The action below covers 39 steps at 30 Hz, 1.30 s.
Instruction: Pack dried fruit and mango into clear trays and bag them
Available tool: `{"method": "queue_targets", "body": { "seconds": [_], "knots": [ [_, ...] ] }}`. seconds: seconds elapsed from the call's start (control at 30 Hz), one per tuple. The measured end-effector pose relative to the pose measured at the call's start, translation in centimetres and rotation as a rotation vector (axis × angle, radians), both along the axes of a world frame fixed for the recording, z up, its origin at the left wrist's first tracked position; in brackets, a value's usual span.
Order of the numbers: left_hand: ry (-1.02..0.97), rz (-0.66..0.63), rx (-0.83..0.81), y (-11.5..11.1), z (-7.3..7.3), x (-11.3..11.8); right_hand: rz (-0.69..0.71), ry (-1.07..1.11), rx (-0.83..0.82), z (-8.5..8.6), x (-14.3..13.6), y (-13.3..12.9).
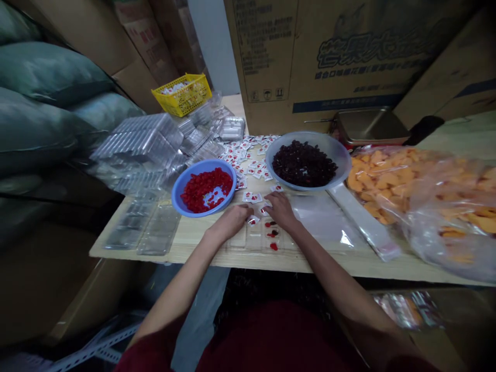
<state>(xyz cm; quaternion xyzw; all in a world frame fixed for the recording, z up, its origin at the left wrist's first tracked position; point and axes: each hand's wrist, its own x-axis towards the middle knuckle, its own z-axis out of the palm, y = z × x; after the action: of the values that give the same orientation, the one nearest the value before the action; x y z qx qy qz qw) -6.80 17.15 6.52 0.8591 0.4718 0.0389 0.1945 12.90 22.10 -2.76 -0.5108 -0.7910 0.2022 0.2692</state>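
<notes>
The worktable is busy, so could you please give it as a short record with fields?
left hand: beside a small packet over the clear tray; grip unclear
right hand: beside another packet; grip unclear
blue bowl: red pieces
pale bowl: dark pieces, right of the blue bowl
clear tray: red and dark pieces in its right part
yellow basket: beyond the stacked clear containers
plastic bag: orange pieces

Packets (252, 197) (too small to read); sacks (50, 70) cut off.

Maroon top (267, 336), black speckled garment (241, 293)
</notes>
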Motion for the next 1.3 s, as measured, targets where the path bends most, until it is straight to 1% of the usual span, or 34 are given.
{"method": "queue_targets", "body": {
  "seconds": [0.07, 0.1, 0.17, 0.23, 0.27, 0.33, 0.37, 0.43, 0.47, 0.53, 0.57, 0.63, 0.7, 0.73, 0.8, 0.87, 0.9, 0.93, 0.97, 1.03, 1.13, 1.23, 1.3],
  "knots": [
    [0.202, -0.089, -0.014, 0.4, -0.1, 0.7, -0.054, 0.0, -0.057, -0.5, -0.5, 0.1],
    [0.261, -0.126, -0.009, 0.6, -0.4, 1.1, -0.079, 0.021, -0.085, -0.7, -0.6, 0.1],
    [0.287, -0.177, 0.019, 0.8, -1.1, 2.0, -0.107, 0.074, -0.125, -1.0, -0.9, 0.2],
    [0.228, -0.143, 0.062, 0.8, -1.7, 2.4, -0.119, 0.11, -0.143, -1.1, -0.8, 0.3],
    [0.17, -0.095, 0.087, 0.7, -1.9, 2.4, -0.124, 0.12, -0.15, -1.0, -0.7, 0.4],
    [-0.007, 0.026, 0.134, 0.5, -2.1, 2.2, -0.141, 0.148, -0.167, -0.7, -0.3, 0.2],
    [-0.119, 0.087, 0.155, 0.4, -2.0, 2.1, -0.148, 0.19, -0.178, -0.3, -0.1, 0.0],
    [-0.357, 0.182, 0.158, 0.1, -1.8, 1.9, -0.134, 0.352, -0.202, 0.7, 0.2, -0.7],
    [-0.461, 0.211, 0.128, -0.1, -1.7, 2.0, -0.108, 0.457, -0.213, 1.5, 0.3, -1.2],
    [-0.62, 0.246, 0.011, -0.7, -1.3, 2.1, -0.035, 0.652, -0.228, 3.2, 0.2, -2.5],
    [-0.68, 0.255, -0.063, -1.1, -1.1, 2.2, 0.004, 0.712, -0.236, 4.1, 0.1, -3.2],
    [-0.773, 0.277, -0.18, -2.1, -0.8, 2.2, 0.069, 0.765, -0.262, 5.7, 0.0, -4.7],
    [-0.823, 0.332, -0.218, -3.4, -0.7, 1.8, 0.137, 0.746, -0.291, 6.5, 0.0, -6.2],
    [-0.826, 0.373, -0.213, -4.1, -0.8, 1.4, 0.164, 0.71, -0.29, 6.5, 0.1, -7.0],
    [-0.776, 0.47, -0.169, -5.6, -0.9, 0.3, 0.177, 0.565, -0.224, 5.8, 0.5, -8.3],
    [-0.67, 0.517, -0.103, -6.9, -0.8, -0.9, 0.166, 0.343, -0.113, 4.5, 0.9, -9.4],
    [-0.606, 0.496, -0.079, -7.4, -0.7, -1.4, 0.168, 0.228, -0.06, 3.8, 1.0, -9.8],
    [-0.542, 0.448, -0.063, -7.8, -0.5, -1.7, 0.18, 0.129, -0.023, 3.1, 1.0, -10.1],
    [-0.48, 0.379, -0.059, -8.0, -0.2, -1.9, 0.2, 0.054, -0.002, 2.5, 0.9, -10.2],
    [-0.359, 0.229, -0.073, -7.9, 0.4, -1.7, 0.242, -0.024, 0.012, 1.9, 0.6, -10.3],
    [-0.168, 0.071, -0.094, -6.8, 0.6, -0.6, 0.24, -0.019, 0.043, 2.1, 0.6, -10.0],
    [0.01, -0.059, -0.108, -5.3, 0.1, 0.9, 0.145, 0.083, 0.103, 3.0, 1.7, -10.1],
    [0.067, -0.106, -0.1, -4.5, -0.3, 1.6, 0.082, 0.158, 0.119, 3.5, 2.9, -10.6]
  ]
}}
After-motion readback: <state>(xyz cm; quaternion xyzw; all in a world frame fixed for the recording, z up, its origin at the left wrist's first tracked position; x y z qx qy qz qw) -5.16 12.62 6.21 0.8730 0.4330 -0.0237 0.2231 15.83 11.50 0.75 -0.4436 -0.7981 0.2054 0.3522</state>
